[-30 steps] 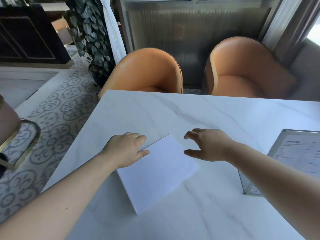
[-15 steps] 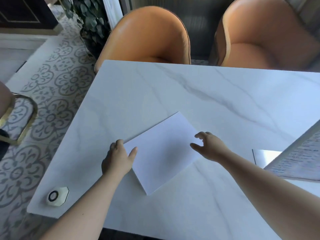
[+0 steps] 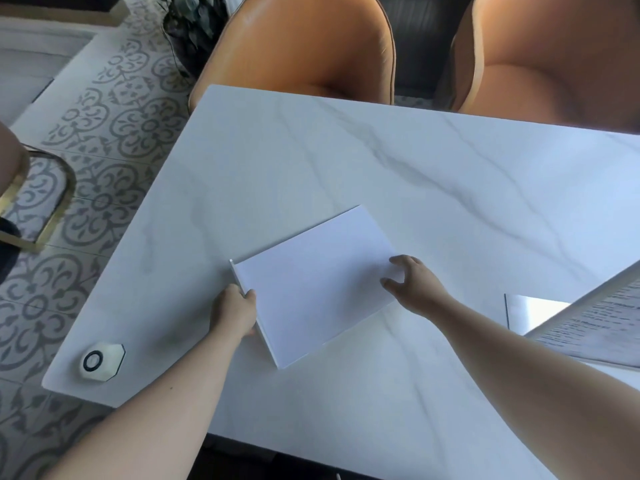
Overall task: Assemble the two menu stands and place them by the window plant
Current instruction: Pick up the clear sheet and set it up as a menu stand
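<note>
**A:** Where's the panel [image 3: 317, 287] sitting?

**B:** Low centre of the frame, flat on the table [image 3: 346, 161], blank side up. It's skewed: the long axis runs from lower left to upper right, with one corner toward the chairs [image 3: 298, 46] at the top.

**A:** And the hands?

**B:** One at each short end. The left hand [image 3: 235, 311] is at the lower-left end, fingers curled over that edge and closed on it; that edge looks raised a little, since its thickness shows. The right hand [image 3: 414, 284] is at the right end, thumb and fingers pinched loosely about the corner. Whether it has a firm hold I cannot tell.

**A:** Which hand is better placed to lift?

**B:** The left, I'd say. It already wraps the edge, so tipping the panel upright would likely pivot from there, the right steadying the far end.

**A:** What about the other stand?

**B:** A printed menu [image 3: 595, 327] leans at the right edge of the frame, well apart from the panel, nearer the right arm.

**A:** And the plant [image 3: 194, 26]?

**B:** Upper left, beyond the table's far corner, so the panel's far end already points roughly that way. A small buzzer [image 3: 101, 362] sits at the table's lower-left corner, clear of everything.
</note>
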